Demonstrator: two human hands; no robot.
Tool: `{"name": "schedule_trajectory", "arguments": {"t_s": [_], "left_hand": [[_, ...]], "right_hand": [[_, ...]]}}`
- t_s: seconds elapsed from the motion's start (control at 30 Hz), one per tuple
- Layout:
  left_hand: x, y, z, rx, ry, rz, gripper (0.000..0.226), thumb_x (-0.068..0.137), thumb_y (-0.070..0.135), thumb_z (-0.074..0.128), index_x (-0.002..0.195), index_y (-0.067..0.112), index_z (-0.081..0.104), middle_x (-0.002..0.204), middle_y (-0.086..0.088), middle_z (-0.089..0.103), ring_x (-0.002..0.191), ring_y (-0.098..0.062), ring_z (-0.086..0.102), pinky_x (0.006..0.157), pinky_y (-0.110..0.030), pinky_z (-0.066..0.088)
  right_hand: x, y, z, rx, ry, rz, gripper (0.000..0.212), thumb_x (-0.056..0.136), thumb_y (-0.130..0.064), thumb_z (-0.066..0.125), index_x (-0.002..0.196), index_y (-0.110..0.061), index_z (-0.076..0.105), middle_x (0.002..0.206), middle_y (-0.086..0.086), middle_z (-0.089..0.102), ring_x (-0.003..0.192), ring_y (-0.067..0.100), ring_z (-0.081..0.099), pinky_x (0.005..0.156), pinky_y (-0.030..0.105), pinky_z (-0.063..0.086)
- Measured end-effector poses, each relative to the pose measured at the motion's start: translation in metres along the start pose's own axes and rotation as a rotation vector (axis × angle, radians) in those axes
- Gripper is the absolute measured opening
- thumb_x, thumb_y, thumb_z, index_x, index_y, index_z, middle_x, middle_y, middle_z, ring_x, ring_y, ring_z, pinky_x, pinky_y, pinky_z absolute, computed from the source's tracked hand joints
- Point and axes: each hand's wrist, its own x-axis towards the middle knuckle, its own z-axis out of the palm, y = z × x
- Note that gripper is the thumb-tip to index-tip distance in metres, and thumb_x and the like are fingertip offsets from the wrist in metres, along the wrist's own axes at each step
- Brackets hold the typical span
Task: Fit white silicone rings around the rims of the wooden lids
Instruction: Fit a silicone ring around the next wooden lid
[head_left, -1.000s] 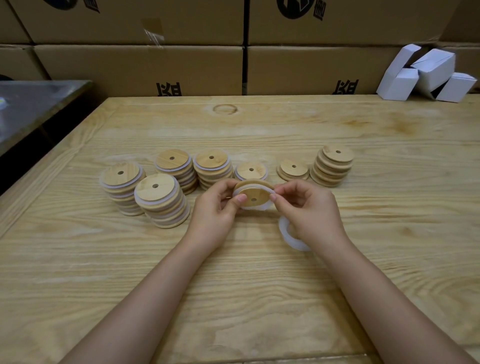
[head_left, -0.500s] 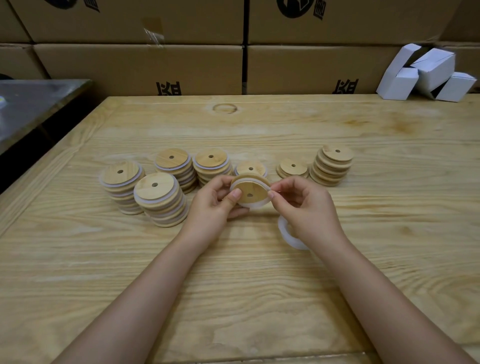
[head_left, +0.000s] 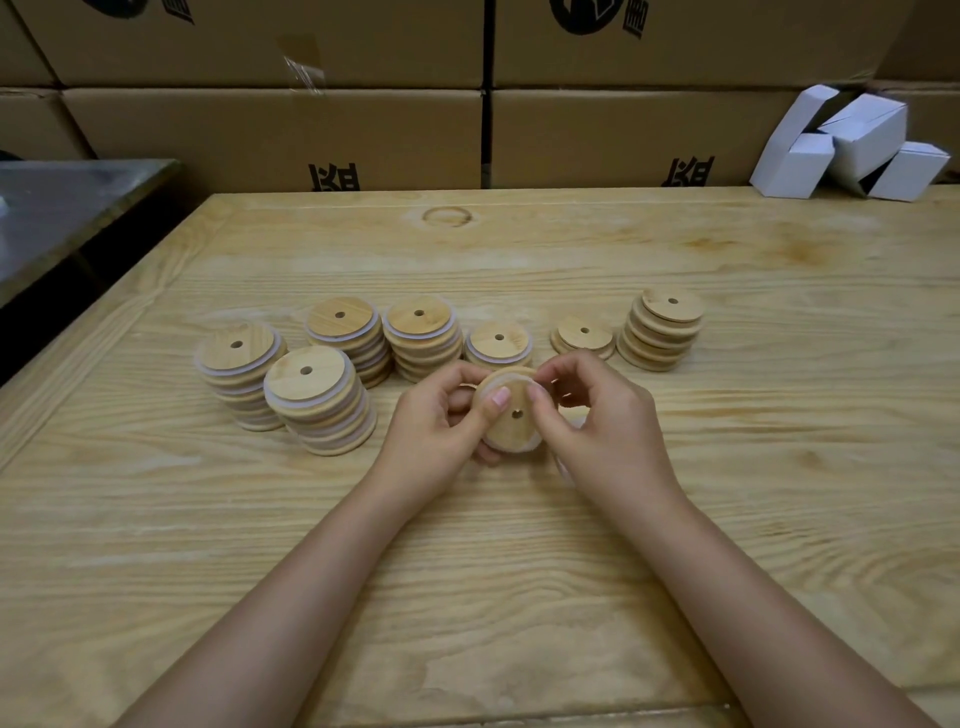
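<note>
You hold one wooden lid (head_left: 511, 415) between both hands, tilted toward you, just above the table (head_left: 779, 467). Your left hand (head_left: 441, 421) grips its left edge, thumb pressed on the face; your right hand (head_left: 597, 421) pinches the upper right rim with thumb and forefinger. A white silicone ring (head_left: 506, 378) shows along the top of the rim and again at the lower edge. Whether it is seated all the way round cannot be told, since your fingers cover the sides.

Beyond and to the left of your left hand stand four stacks of ringed lids (head_left: 317, 400), white bands visible between the wood. Directly beyond your hands sits a short ringed stack (head_left: 497, 343). These I judge finished.

Beyond your right hand lie a low pile of bare lids (head_left: 583, 338) and, further right, a taller bare stack (head_left: 662, 332), with no white visible. These I judge outstanding.

A pale blurred shape shows under your right wrist; possibly spare rings, not confirmed.

Assessment: well past halfway, with one lid in work.
</note>
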Motion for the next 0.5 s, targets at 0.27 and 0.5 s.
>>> {"name": "schedule_trajectory", "arguments": {"t_s": [0.27,0.5], "left_hand": [[0.0039,-0.0048,-0.0040,-0.011,0.029,0.062,0.018,0.091,0.003,0.054,0.094,0.020,0.057,0.090,0.004,0.068,0.085,-0.013,0.065,0.070,-0.040,0.059],[0.0049,-0.0060,-0.0028,-0.113,0.052,0.053,0.023,0.094,0.002,0.046,0.095,0.023,0.055,0.089,0.013,0.065,0.089,-0.007,0.064,0.070,-0.034,0.058]], "right_hand": [[0.0020,-0.0006,0.0010,0.150,0.002,0.097,0.014,0.083,-0.007,0.068,0.078,-0.019,0.064,0.081,-0.012,0.067,0.078,0.003,0.065,0.077,0.024,0.053],[0.0065,-0.0003,-0.0007,0.228,-0.037,0.153,0.022,0.082,-0.006,0.069,0.072,-0.025,0.063,0.078,-0.012,0.069,0.078,0.004,0.067,0.076,0.022,0.052]]}}
